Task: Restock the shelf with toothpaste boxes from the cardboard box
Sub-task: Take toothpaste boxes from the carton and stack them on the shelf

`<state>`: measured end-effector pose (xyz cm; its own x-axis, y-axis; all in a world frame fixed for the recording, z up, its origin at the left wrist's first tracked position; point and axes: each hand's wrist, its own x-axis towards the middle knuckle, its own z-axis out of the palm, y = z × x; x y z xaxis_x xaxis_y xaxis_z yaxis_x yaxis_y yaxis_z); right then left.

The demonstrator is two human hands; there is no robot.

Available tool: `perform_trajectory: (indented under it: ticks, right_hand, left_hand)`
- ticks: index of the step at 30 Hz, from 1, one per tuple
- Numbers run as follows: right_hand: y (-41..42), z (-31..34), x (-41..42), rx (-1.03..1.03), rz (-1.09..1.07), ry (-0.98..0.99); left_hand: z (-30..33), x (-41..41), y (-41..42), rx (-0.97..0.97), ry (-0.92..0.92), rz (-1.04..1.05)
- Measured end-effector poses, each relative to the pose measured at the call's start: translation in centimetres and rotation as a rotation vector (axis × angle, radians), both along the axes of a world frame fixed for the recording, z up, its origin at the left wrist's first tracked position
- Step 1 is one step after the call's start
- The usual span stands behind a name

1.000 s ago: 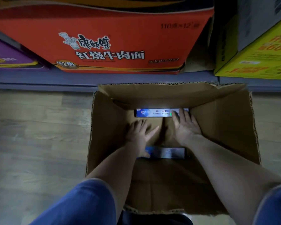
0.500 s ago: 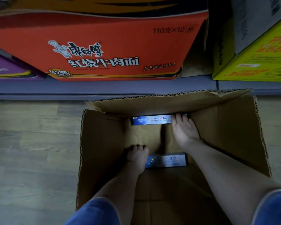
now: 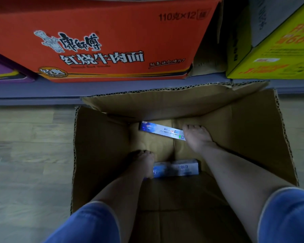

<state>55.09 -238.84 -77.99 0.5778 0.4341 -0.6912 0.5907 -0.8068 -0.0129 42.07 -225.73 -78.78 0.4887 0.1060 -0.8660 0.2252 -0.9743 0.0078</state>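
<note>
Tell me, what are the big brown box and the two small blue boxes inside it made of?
The big brown box is corrugated cardboard, matte: fluting shows along its cut edges. The far toothpaste box and the near toothpaste box look like thin printed card, apparently glossy, since they catch light.

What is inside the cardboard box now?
Inside the cardboard box: two toothpaste boxes, far one gripped by the right hand, near one by the left hand. Hands cover their ends.
</note>
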Motion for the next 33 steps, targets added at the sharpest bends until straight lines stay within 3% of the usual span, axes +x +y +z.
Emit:
perform_trajectory:
  ticks: [5,10,17,22,33]
  right_hand:
    - [-0.2,0.0,0.2,0.013,0.029,0.069]
    - [-0.1,0.8,-0.2,0.099,-0.099,0.124]
    - [0.5,4.1,-1.1,0.129,-0.162,0.131]
    - [0.9,9.8,-0.9,0.187,-0.257,0.098]
    - [1.1,26.8,-0.6,0.228,-0.225,0.021]
  left_hand:
    - [0.3,0.1,0.1,-0.156,-0.031,0.019]
    - [1.3,-0.3,-0.7,-0.237,-0.103,0.180]
    - [4.7,1.1,-0.3,-0.047,-0.114,0.016]
    - [10.3,1.8,0.9,0.011,-0.187,0.069]
    - [26.9,0.7,2.4,-0.006,-0.444,0.105]
